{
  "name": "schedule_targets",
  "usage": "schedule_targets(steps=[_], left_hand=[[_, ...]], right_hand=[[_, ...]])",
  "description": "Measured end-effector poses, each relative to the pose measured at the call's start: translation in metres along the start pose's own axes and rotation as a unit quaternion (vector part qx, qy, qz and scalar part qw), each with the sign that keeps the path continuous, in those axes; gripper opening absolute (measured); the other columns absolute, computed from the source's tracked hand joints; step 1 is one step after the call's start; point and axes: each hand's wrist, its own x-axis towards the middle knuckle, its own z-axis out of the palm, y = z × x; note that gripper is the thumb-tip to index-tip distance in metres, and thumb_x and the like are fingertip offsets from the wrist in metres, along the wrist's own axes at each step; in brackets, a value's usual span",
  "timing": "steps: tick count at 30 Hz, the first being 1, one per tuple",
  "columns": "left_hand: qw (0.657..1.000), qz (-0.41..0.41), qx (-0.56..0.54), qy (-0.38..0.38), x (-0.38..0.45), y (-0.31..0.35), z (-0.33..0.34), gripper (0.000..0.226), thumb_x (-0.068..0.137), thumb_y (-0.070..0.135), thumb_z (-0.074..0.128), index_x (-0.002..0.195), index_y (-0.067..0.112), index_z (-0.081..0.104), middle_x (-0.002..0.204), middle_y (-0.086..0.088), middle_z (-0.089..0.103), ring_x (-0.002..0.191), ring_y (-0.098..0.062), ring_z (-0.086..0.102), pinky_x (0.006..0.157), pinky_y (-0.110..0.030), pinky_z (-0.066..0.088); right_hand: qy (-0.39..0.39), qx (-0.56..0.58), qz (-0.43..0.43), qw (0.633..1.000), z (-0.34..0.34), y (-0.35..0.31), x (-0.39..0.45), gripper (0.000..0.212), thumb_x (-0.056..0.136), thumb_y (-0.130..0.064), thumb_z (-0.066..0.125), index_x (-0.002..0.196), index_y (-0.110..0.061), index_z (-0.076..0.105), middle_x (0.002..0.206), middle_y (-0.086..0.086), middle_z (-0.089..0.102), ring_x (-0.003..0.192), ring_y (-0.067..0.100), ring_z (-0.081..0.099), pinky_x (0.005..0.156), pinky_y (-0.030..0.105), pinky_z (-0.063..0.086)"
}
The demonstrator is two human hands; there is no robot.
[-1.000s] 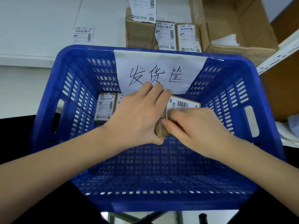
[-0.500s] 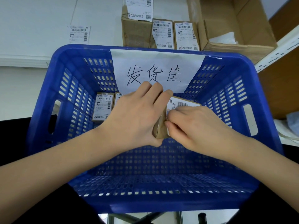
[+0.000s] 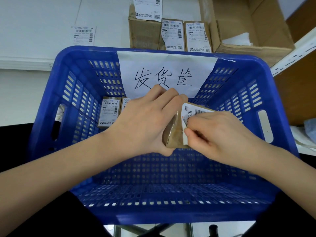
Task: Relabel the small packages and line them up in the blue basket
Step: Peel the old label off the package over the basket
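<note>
Brown package [image 3: 174, 134] gripped by left hand [image 3: 145, 120] above blue basket [image 3: 171, 211]; right hand [image 3: 220, 134] pinching label [image 3: 193, 113], peeling; next, likely pulling it steadily free.

A brown package [image 3: 174, 134] with a white, black-barcoded label [image 3: 193, 113] is seen between the hands, inside a blue slotted basket [image 3: 171, 218].
</note>
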Motion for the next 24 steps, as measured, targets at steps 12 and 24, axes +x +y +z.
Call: schedule_targets(steps=[12,24], left_hand=[[0.999,0.042,0.002,0.012,0.0,-0.007,0.013,0.083,0.048,0.038,0.081,0.117,-0.001,0.058,0.103,-0.009,0.061,0.089,-0.031,0.054,0.06,-0.041,0.051],[0.998,0.045,0.018,0.025,0.004,0.0,0.012,0.078,0.052,0.035,0.077,0.119,-0.001,0.058,0.103,-0.01,0.061,0.091,-0.032,0.054,0.063,-0.041,0.052]], right_hand=[[-0.071,0.046,0.074,0.994,-0.004,0.0,-0.003,0.034,0.098,-0.048,0.023,0.071,-0.029,0.033,0.057,-0.017,0.031,0.051,-0.001,0.035,0.047,0.014,0.026],[0.001,0.007,0.075,0.997,0.008,0.004,-0.001,0.034,0.094,-0.028,0.034,0.072,-0.009,0.05,0.061,0.001,0.045,0.052,0.023,0.044,0.046,0.033,0.039]])
